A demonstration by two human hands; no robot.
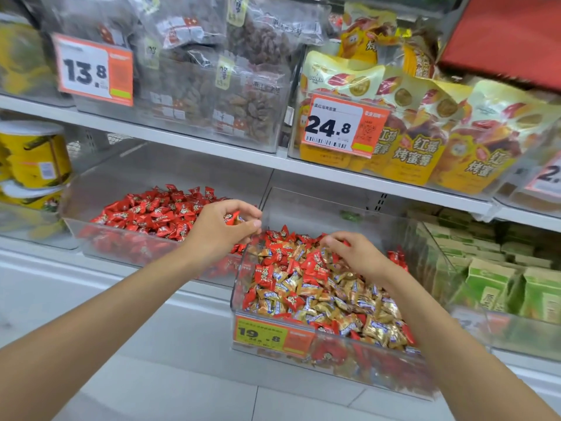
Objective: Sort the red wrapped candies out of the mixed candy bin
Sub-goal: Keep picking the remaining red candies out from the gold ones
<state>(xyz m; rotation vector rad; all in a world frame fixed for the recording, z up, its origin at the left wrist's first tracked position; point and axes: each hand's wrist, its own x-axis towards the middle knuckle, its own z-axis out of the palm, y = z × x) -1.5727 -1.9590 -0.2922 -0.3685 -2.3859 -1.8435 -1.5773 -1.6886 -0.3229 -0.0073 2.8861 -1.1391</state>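
A red candy (232,217) is pinched between the thumb and fingers of the left hand (221,230), which is held above the right end of the clear bin of red candies (79,235), close to the wall it shares with the neighbouring bin. The left-hand bin is filled with red wrapped candies only. The mixed candy bin (306,209) stands just to the right on the same white shelf (100,268), and it is heaped with red candies (315,265) among gold-wrapped candies (373,326); more of the red ones are gathered towards the back and the left side. The right hand (356,253) is laid on the pile near the back of this bin, its fingers curled down into the wrappers; whether a candy is gripped there cannot be told. An orange and yellow price tag (273,332) is fixed to the front wall of the mixed bin. Green cartons (485,284) are stacked to the right, yellow bags (425,141) are lined up on the shelf above, and yellow tins (33,156) are seen at the far left.
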